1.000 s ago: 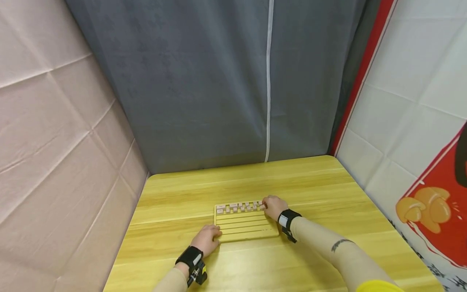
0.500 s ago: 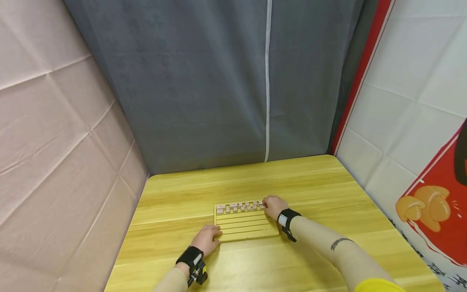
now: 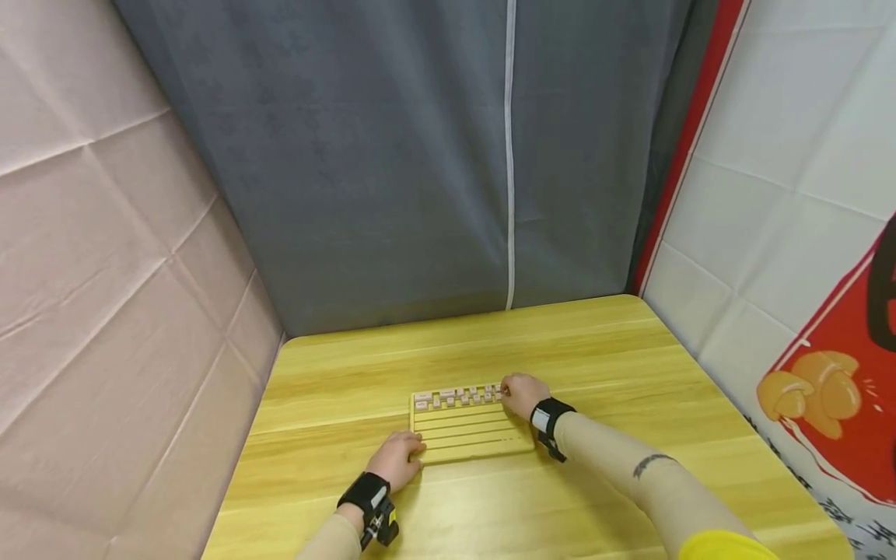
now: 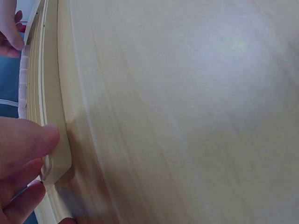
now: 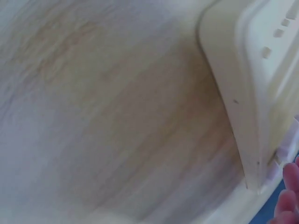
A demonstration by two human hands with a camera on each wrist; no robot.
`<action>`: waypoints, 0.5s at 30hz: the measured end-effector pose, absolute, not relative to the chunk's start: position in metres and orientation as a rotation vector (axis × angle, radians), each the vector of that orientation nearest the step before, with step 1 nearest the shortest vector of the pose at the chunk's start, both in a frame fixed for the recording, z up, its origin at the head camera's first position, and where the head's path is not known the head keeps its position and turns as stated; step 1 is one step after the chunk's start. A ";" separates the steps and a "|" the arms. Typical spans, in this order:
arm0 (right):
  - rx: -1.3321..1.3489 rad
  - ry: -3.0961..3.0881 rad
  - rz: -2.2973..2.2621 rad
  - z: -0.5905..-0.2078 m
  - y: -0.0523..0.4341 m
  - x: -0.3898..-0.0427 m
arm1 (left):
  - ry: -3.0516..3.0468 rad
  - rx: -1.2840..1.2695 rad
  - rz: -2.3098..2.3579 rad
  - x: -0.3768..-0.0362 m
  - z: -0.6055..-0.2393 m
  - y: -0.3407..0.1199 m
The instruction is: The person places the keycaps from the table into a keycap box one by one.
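A pale yellow slotted board (image 3: 469, 440) lies flat on the wooden table (image 3: 616, 373). A row of small pink and white tiles (image 3: 455, 397) stands in its far slot. My left hand (image 3: 417, 452) rests at the board's near left corner (image 4: 58, 158), with its fingers (image 4: 28, 140) pressing against that corner. My right hand (image 3: 505, 391) sits at the right end of the tile row, fingers curled down onto the last tile. The board's edge (image 5: 233, 70) fills the right wrist view, with only fingertips (image 5: 289, 186) showing at the lower right.
A grey curtain (image 3: 420, 171) hangs behind the table's far edge. A pink cloth wall (image 3: 105, 272) closes the left side. A white and red banner (image 3: 805, 272) closes the right. Bare tabletop lies all around the board.
My right hand has edged slightly left along the tile row. The left hand and the board stay where they were.
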State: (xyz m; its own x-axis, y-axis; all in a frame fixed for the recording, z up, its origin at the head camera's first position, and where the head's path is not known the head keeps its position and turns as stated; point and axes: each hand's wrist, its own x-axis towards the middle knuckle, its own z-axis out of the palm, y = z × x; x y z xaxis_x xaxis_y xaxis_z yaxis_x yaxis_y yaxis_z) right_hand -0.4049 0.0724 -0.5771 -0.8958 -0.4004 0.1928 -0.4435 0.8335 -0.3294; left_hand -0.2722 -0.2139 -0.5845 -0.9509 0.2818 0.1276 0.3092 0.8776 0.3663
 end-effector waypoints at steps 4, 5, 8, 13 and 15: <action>0.594 -2.906 0.795 -0.569 0.076 -0.407 | -2.971 -0.474 -0.594 -0.276 -0.585 -0.216; 0.551 -2.907 0.900 -0.566 0.076 -0.407 | -2.970 -0.481 -0.591 -0.277 -0.585 -0.217; 0.410 -2.869 1.232 -0.560 0.074 -0.406 | -2.989 -0.470 -0.596 -0.277 -0.589 -0.222; 0.403 -2.795 1.420 -0.542 0.072 -0.403 | -3.033 -0.397 -0.629 -0.273 -0.591 -0.228; 0.458 -2.796 1.388 -0.534 0.073 -0.400 | -3.029 -0.330 -0.650 -0.272 -0.585 -0.230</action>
